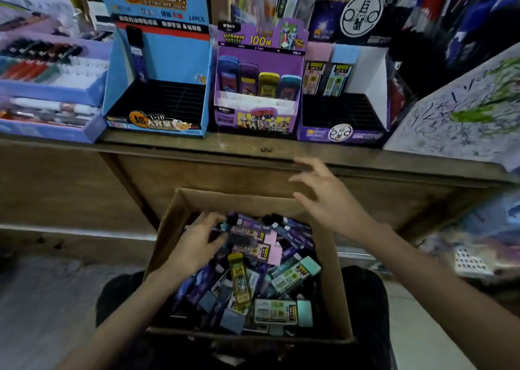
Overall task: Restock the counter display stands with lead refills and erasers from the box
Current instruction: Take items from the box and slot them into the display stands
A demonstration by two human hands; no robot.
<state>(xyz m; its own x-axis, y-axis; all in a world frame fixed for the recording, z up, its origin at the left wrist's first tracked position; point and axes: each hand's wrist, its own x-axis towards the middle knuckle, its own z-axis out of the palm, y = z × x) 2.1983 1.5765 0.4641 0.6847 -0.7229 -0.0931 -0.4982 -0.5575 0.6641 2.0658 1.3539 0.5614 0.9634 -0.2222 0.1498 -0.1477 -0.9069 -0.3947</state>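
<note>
Hands at the box [334, 285]
Left hand [197, 243], 9 o'clock, sunk in the blurred pile [270, 279], its hold unreadable; right hand [330, 203], 1 o'clock, hovers, fingers [308, 163] spread, holding nothing

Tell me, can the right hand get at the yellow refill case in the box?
Probably yes: the right hand hovers open above the box, and the yellow refill case lies uncovered atop the pile, clear of the left hand.

On the worn wooden tabletop [253, 146], packed side by side, stand a lilac pen tray [50, 132] at the left, then a blue stand [157, 68], a purple stand [261, 57] and a dark violet stand [343, 134]. At the right end lies what looks like a scribbled test sheet [461, 116].
</note>
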